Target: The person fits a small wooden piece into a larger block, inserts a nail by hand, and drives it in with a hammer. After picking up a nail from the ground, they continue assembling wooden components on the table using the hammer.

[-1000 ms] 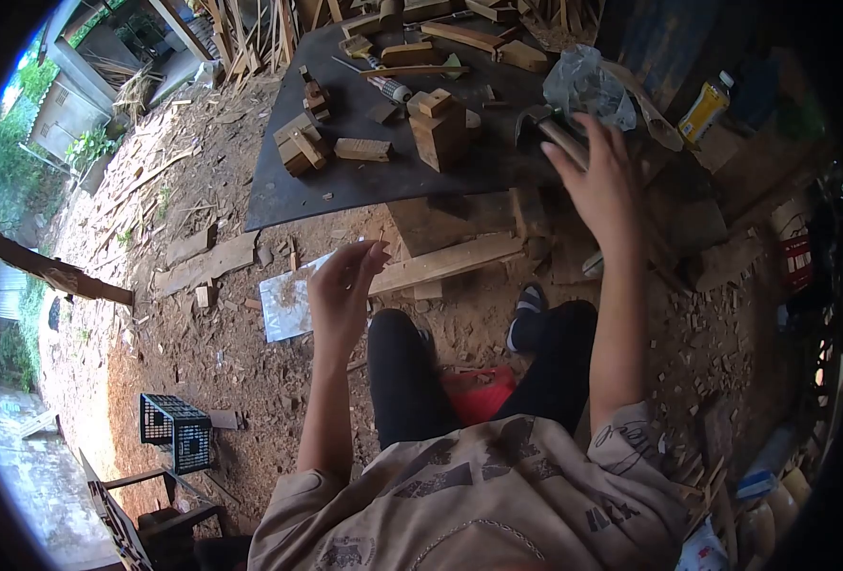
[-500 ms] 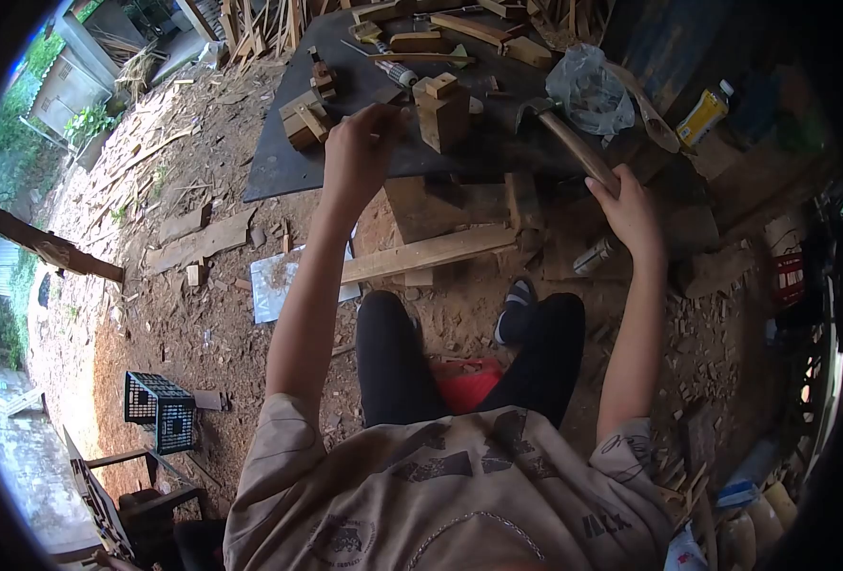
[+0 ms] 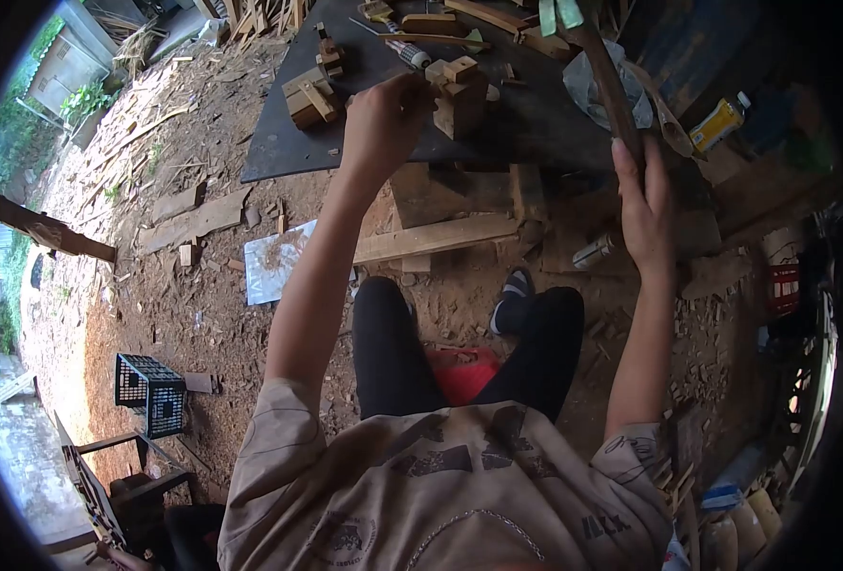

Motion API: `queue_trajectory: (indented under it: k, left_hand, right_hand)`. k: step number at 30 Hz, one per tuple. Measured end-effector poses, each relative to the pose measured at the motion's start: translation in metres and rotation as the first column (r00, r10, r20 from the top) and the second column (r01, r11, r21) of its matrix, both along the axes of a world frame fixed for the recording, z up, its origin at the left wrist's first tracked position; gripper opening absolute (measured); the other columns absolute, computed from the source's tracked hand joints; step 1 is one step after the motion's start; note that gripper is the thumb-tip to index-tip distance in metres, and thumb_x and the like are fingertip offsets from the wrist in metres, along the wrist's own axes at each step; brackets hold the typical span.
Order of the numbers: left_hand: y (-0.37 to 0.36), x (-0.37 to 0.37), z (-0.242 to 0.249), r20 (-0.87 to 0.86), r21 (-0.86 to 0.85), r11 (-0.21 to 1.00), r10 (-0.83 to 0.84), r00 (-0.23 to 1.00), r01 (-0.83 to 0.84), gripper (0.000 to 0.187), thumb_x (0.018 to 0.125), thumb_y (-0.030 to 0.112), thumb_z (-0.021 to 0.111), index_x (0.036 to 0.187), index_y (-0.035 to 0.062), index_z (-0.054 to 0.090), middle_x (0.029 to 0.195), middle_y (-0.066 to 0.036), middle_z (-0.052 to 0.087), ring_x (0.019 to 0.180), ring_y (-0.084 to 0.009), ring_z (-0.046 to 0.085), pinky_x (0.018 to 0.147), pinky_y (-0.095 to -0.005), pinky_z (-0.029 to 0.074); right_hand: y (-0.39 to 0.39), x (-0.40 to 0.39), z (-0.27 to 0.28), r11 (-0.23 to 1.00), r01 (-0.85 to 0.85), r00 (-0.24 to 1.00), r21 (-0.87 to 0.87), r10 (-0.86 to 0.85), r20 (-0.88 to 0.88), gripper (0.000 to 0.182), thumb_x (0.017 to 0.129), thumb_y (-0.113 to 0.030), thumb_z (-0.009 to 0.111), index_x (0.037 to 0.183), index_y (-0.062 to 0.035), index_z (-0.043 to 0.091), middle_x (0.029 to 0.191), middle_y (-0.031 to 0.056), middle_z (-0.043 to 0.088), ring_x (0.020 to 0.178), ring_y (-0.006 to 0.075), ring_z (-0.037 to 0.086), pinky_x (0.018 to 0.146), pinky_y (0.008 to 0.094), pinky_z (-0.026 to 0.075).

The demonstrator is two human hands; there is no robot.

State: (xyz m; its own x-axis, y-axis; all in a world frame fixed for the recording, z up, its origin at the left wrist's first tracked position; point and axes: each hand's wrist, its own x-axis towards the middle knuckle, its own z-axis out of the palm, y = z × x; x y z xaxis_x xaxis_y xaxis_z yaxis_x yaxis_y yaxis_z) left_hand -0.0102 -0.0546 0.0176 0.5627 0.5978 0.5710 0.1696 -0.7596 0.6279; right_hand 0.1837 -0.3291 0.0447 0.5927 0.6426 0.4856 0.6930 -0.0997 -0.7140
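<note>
My right hand (image 3: 645,205) is closed around the wooden handle of a hammer (image 3: 610,81), which is raised at the upper right. The hammer's metal head shows bright near the top edge. My left hand (image 3: 383,119) has its fingers curled together at the left side of an upright wooden block (image 3: 460,109). Whatever those fingers pinch, if anything, is hidden. A smaller wood piece (image 3: 460,68) sits on top of the block. Left of my left hand lies a wooden plane-like block (image 3: 309,103) on the dark tabletop (image 3: 274,143).
A screwdriver (image 3: 410,54) and several wood pieces lie farther back on the table. A clear plastic bag (image 3: 583,90) and a yellow bottle (image 3: 719,124) are at the right. Below, a wooden beam (image 3: 436,238) crosses in front of my knees. A dark crate (image 3: 150,395) stands on the chip-covered ground.
My right hand has lifted the hammer up and away from the table. My left hand has shifted right, closer to the wooden block. The view has tilted slightly.
</note>
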Motion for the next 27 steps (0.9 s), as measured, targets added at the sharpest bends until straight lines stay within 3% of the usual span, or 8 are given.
queue_trajectory:
  k: [1, 2, 5, 12, 18, 27]
  left_hand:
    - [0.001, 0.0, -0.001, 0.039, 0.027, 1.0, -0.005, 0.999, 0.004, 0.02, 0.102, 0.021, 0.068, 0.104, 0.0067, 0.081, 0.082, -0.012, 0.079, 0.076, -0.0319, 0.078, 0.07, -0.0414, 0.059]
    - [0.001, -0.001, -0.001, -0.001, 0.004, 1.0, 0.0, 1.0, 0.0, 0.02, 0.103, 0.022, 0.069, 0.108, 0.0068, 0.081, 0.088, -0.012, 0.08, 0.082, -0.0298, 0.079, 0.074, -0.0399, 0.059]
    - [0.0, -0.004, 0.005, -0.083, -0.041, 0.999, 0.007, 0.996, -0.011, 0.022, 0.103, 0.024, 0.071, 0.115, 0.0072, 0.081, 0.1, -0.013, 0.083, 0.094, -0.0253, 0.082, 0.081, -0.0367, 0.06]
    - [0.007, -0.003, 0.0, -0.064, -0.015, 1.0, -0.015, 0.998, 0.014, 0.02, 0.104, 0.018, 0.068, 0.113, 0.0066, 0.081, 0.099, -0.011, 0.084, 0.093, -0.0242, 0.082, 0.081, -0.0366, 0.06]
    - [0.007, -0.007, 0.004, -0.053, -0.001, 0.999, -0.053, 0.997, 0.053, 0.019, 0.102, 0.013, 0.067, 0.112, 0.0063, 0.081, 0.098, -0.01, 0.084, 0.092, -0.0222, 0.082, 0.082, -0.0365, 0.061]
    - [0.009, -0.006, -0.001, -0.047, 0.037, 0.998, -0.045, 0.998, 0.047, 0.019, 0.101, 0.014, 0.068, 0.112, 0.0072, 0.081, 0.098, -0.011, 0.083, 0.092, -0.0233, 0.082, 0.083, -0.0362, 0.061]
  right_hand:
    - [0.0, -0.003, 0.009, 0.995, -0.094, 0.981, -0.018, 0.09, -0.173, 0.049, 0.112, -0.048, 0.061, 0.132, -0.0035, 0.059, 0.09, 0.0016, 0.061, 0.072, 0.015, 0.056, 0.065, 0.0327, 0.045]
    - [0.002, -0.007, 0.015, 0.982, -0.189, 0.924, -0.019, 0.172, -0.341, 0.049, 0.113, -0.047, 0.06, 0.135, -0.004, 0.058, 0.089, -0.0021, 0.057, 0.068, 0.0095, 0.051, 0.062, 0.0296, 0.043]
    - [0.013, -0.03, 0.022, 0.953, -0.299, 0.848, -0.04, 0.247, -0.468, 0.051, 0.114, -0.046, 0.059, 0.144, -0.0056, 0.055, 0.087, -0.0052, 0.05, 0.067, 0.0016, 0.039, 0.058, 0.0232, 0.034]
    - [0.024, -0.055, 0.024, 0.906, -0.372, 0.877, -0.201, 0.273, -0.395, 0.058, 0.114, -0.048, 0.057, 0.147, 0.0002, 0.053, 0.082, 0.0006, 0.056, 0.065, 0.0068, 0.049, 0.061, 0.027, 0.044]
    - [0.029, -0.057, 0.024, 0.927, -0.199, 0.964, -0.318, 0.127, -0.232, 0.061, 0.116, -0.048, 0.051, 0.147, 0.0035, 0.054, 0.081, 0.0065, 0.06, 0.066, 0.014, 0.057, 0.064, 0.035, 0.049]
    - [0.025, -0.052, 0.019, 0.916, -0.16, 0.986, -0.368, 0.164, -0.02, 0.055, 0.117, -0.045, 0.049, 0.146, 0.0019, 0.055, 0.077, 0.019, 0.063, 0.07, 0.0317, 0.066, 0.069, 0.0473, 0.051]
